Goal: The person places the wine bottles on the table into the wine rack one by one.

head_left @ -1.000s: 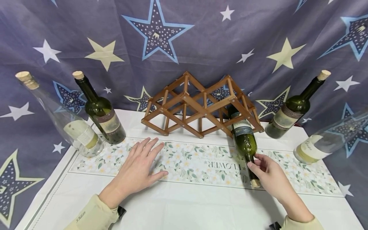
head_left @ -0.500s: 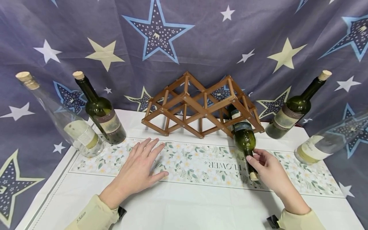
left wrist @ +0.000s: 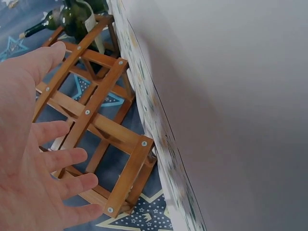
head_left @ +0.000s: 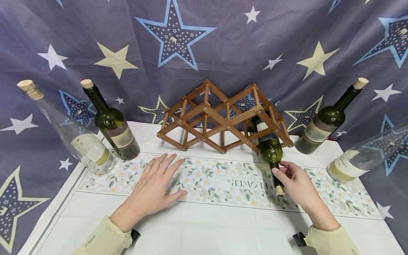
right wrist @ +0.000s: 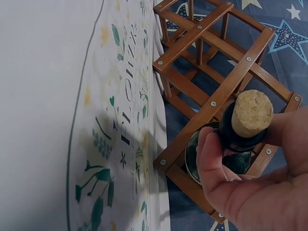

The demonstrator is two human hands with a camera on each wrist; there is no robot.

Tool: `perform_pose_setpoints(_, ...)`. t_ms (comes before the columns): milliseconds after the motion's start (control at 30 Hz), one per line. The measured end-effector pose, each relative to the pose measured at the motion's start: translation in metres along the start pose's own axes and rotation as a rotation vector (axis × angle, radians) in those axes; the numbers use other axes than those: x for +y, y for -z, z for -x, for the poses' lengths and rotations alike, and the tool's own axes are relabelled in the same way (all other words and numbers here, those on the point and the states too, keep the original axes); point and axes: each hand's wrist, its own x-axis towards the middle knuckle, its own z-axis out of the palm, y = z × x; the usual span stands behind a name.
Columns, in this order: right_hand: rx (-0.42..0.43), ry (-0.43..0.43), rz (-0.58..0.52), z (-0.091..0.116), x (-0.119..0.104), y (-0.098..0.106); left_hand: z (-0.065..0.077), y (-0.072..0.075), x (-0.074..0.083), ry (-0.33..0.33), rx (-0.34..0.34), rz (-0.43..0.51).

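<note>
A dark green wine bottle (head_left: 271, 150) lies with its base inside the lower right opening of the wooden wine rack (head_left: 228, 126), its corked neck pointing toward me. My right hand (head_left: 294, 184) pinches that neck between thumb and fingers. In the right wrist view the cork (right wrist: 252, 113) faces the camera and the bottle's shoulder sits within the rack's diamond opening. My left hand (head_left: 153, 186) is spread over the floral runner (head_left: 210, 177), left of the rack and holding nothing. In the left wrist view its fingers (left wrist: 72, 161) overlap the rack.
At the left stand a clear corked bottle (head_left: 92, 152) and a green corked bottle (head_left: 119, 132). On the right are another green bottle (head_left: 318, 129) and a clear one (head_left: 347, 164). A star-patterned cloth (head_left: 236, 46) hangs close behind the rack.
My right hand has pushed the green wine bottle farther back into the rack, so less of it sticks out in front. The left hand has stayed in place.
</note>
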Motion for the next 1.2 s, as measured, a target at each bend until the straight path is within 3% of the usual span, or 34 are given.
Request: perform_pose_setpoints(1200, 0.017, -0.011, -0.013, -0.014, 0.000, 0.000, 0.000, 0.000, 0.002, 0.007, -0.010, 0.007)
